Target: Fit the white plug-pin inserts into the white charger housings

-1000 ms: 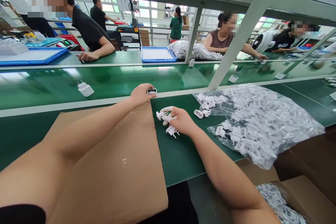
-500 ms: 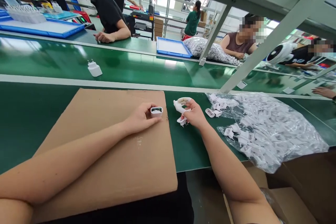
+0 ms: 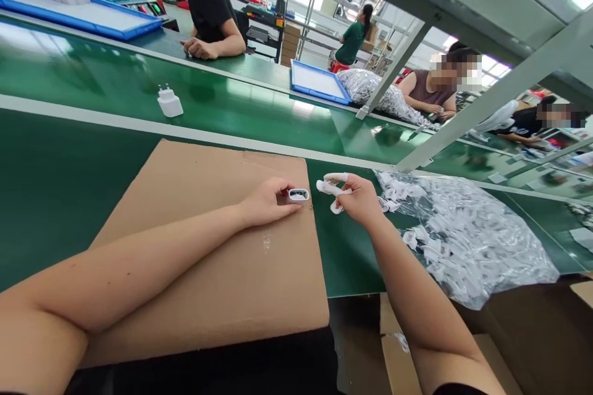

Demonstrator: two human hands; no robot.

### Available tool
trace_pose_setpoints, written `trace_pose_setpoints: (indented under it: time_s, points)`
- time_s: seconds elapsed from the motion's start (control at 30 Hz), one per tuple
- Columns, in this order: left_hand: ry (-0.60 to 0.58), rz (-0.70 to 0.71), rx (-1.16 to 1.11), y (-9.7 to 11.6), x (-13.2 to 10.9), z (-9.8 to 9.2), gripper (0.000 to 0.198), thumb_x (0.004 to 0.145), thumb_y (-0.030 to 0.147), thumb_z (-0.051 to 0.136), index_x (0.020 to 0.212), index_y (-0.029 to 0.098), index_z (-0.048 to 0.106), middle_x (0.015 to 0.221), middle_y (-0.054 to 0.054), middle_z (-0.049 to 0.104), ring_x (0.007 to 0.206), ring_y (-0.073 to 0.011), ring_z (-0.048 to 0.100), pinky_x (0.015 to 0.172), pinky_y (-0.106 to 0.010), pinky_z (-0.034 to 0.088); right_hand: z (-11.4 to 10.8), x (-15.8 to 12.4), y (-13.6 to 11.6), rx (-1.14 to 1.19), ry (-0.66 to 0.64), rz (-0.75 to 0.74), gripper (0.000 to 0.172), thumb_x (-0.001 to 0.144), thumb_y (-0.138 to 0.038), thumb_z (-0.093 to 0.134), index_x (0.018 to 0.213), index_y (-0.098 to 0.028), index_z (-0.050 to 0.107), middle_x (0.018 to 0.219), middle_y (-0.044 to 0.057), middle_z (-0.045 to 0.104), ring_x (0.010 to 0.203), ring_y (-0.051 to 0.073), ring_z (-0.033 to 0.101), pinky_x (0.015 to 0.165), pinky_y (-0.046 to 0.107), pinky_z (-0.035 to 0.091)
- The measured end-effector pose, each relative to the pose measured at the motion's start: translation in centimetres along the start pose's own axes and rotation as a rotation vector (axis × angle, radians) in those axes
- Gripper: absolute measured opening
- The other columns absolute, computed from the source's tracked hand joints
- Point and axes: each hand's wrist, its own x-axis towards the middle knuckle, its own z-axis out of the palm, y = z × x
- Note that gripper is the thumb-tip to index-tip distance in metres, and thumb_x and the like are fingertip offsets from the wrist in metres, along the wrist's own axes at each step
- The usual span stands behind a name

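Observation:
My left hand (image 3: 269, 200) rests over the cardboard sheet, its thumb and fingers closed round a white charger housing (image 3: 299, 196). The housing's open oval end faces me, and some inner parts show inside. To its right, over the green bench, is my right hand (image 3: 359, 197), with white covers on some fingers. Those fingers are bent, and a small white plug piece (image 3: 336, 207) shows under them, seemingly held. The two hands are apart. Just right of my right hand, a clear plastic bag (image 3: 486, 241) spills several small white plug pieces (image 3: 393, 188).
Under my left arm lies the cardboard sheet (image 3: 222, 296). A white charger (image 3: 170, 102) stands on the green belt (image 3: 241, 102) beyond a pale rail. Slanted metal posts (image 3: 445, 129) cross at right. Blue trays (image 3: 319, 83) and people are across the belt. Cardboard boxes (image 3: 393, 364) stand below the bench.
The view has tilted and shifted, so the scene sits differently. My left hand with the housing has come slightly nearer my right hand. The right fingers have shifted slightly; both grips look the same.

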Motion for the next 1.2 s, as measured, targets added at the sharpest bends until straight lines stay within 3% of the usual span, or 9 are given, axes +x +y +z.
trace_pose_setpoints:
  time_s: [0.17, 0.3, 0.5, 0.73, 1.2]
  points:
    - [0.011, 0.033, -0.04, 0.3, 0.0, 0.0, 0.035, 0.079, 0.044, 0.072, 0.102, 0.018, 0.071, 0.092, -0.005, 0.068, 0.082, -0.0217, 0.063, 0.075, -0.033, 0.051, 0.7, -0.3, -3.7, -0.273, -0.112, -0.324, 0.031, 0.079, -0.015, 0.062, 0.105, -0.023, 0.077, 0.082, 0.001, 0.071, 0.055, 0.012, 0.062, 0.054, 0.023, 0.045]
    - [0.001, 0.075, -0.029, 0.2, 0.1, 0.0, 0.029, 0.081, 0.042, 0.07, 0.097, 0.017, 0.072, 0.085, -0.004, 0.067, 0.076, -0.0194, 0.06, 0.068, -0.03, 0.048, 1.9, -0.6, -4.1, -0.429, -0.094, -0.511, 0.035, 0.08, -0.009, 0.058, 0.106, -0.024, 0.076, 0.087, 0.002, 0.071, 0.064, 0.012, 0.059, 0.056, 0.023, 0.038]
    - [0.027, 0.107, -0.026, 0.3, 0.2, 0.0, 0.026, 0.082, 0.04, 0.068, 0.095, 0.017, 0.071, 0.086, -0.004, 0.067, 0.078, -0.0197, 0.06, 0.068, -0.03, 0.046, 2.7, -1.0, -2.7, -0.486, -0.105, -0.548, 0.039, 0.08, -0.009, 0.056, 0.112, -0.024, 0.072, 0.093, 0.002, 0.069, 0.064, 0.012, 0.057, 0.056, 0.023, 0.036]
    - [0.03, 0.11, 0.006, 0.3, 0.3, 0.0, 0.024, 0.083, 0.039, 0.067, 0.091, 0.017, 0.07, 0.084, -0.004, 0.067, 0.078, -0.0201, 0.058, 0.067, -0.031, 0.045, 3.0, -1.2, -2.3, -0.546, 0.006, -0.619, 0.042, 0.082, -0.009, 0.052, 0.117, -0.024, 0.069, 0.098, 0.003, 0.07, 0.069, 0.014, 0.059, 0.057, 0.024, 0.037]
    - [0.035, 0.137, 0.032, 0.2, 0.2, 0.0, 0.023, 0.083, 0.04, 0.067, 0.09, 0.018, 0.069, 0.082, -0.003, 0.067, 0.078, -0.0199, 0.058, 0.067, -0.031, 0.043, 3.7, -1.2, -3.0, -0.699, -0.03, -0.576, 0.038, 0.082, -0.01, 0.052, 0.112, -0.025, 0.07, 0.1, 0.004, 0.071, 0.07, 0.015, 0.059, 0.054, 0.025, 0.032]
